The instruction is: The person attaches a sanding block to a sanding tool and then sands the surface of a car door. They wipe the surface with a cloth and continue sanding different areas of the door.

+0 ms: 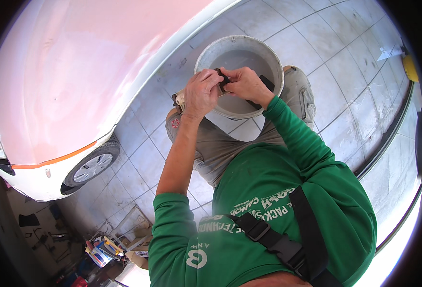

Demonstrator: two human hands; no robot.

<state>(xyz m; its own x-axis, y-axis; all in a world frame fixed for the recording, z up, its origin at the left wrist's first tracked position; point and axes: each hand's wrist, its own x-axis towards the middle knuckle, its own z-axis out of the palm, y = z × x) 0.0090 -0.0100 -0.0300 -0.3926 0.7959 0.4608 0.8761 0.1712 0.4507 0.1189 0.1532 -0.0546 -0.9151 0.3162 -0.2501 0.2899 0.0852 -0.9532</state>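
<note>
Okay | left hand (pixel 203 92): fingers gripping dark pad (pixel 224 80) | right hand (pixel 246 84): fingers pinching it too | pad: between both hands' fingertips | bucket (pixel 276 61): beneath fingers, murky water (pixel 239 59) inside | car (pixel 77 91): left of fingers

Green shirt (pixel 249 177) on me, and there's the black buckle (pixel 287 249), black straps (pixel 310 225) running to it! White lettering (pixel 216 227) sits left of that buckle. Right sleeve (pixel 294 125) reaches my wrist, left sleeve (pixel 170 210) stops near the elbow. Beyond the buckle: grey-brown trousers (pixel 216 146), red patch (pixel 175 123) showing.
</note>
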